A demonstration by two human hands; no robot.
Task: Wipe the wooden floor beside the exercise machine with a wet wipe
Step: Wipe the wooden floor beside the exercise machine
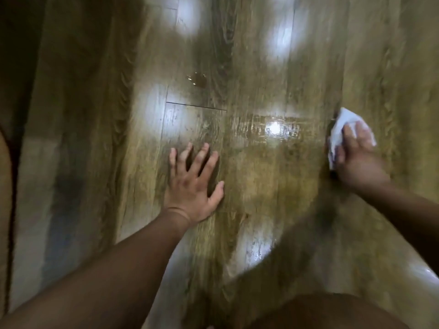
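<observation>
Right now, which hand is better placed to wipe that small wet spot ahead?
Right: the right hand presses the wet wipe to the floor. The left hand lies flat, fingers spread, holding nothing. The wet spot is nearer the left, yet likely within a sweep.

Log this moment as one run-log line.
phase: wiping | right hand: presses wet wipe on wooden floor | left hand: flat on floor | wet streak: left of wipe
</observation>
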